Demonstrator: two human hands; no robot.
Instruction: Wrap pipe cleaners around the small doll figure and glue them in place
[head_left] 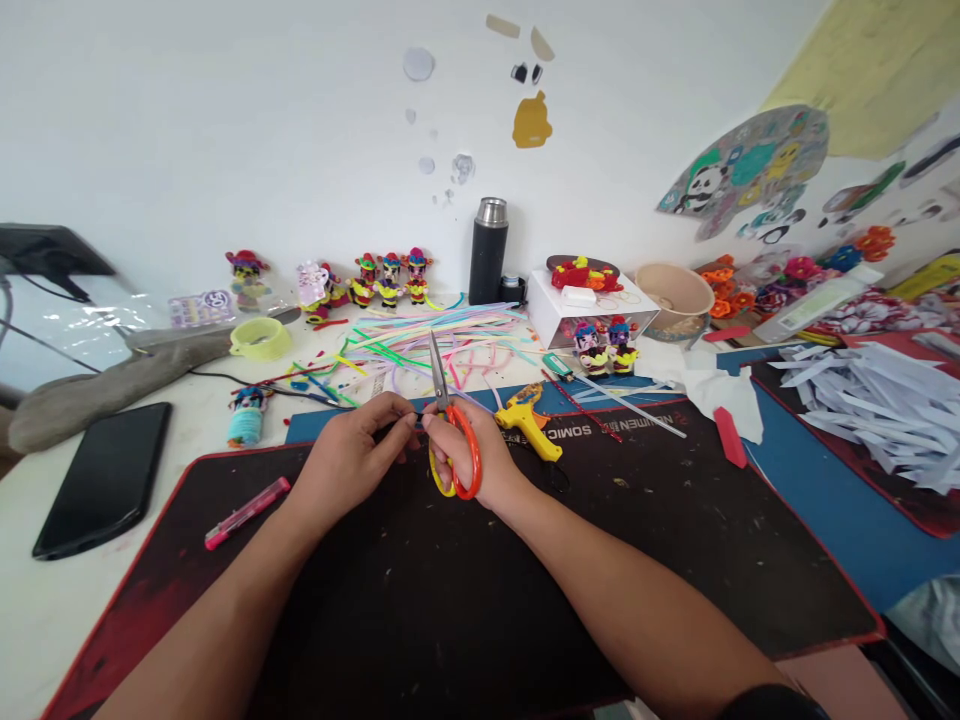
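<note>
My right hand [480, 450] is closed around scissors [465, 455] with orange and yellow handles, their blades pointing up and away from me. Its thumb and finger meet the fingertips of my left hand [356, 450], which is closed in a pinch. Between the two sets of fingertips shows a small dark bit, too small to name. Just right of the scissors lies a yellow glue gun [531, 422]. Both hands are over the black desk mat [420, 590]. Beyond them spreads a heap of coloured pipe cleaners [405, 345].
Several small figurines [390, 280] stand by the wall near a black thermos [489, 255]. A phone [105, 480], a pink pen [247, 512] and a yellow tape roll [261, 339] lie left. Rightward are a white box [547, 320], a bowl [673, 290] and white paper strips [885, 400].
</note>
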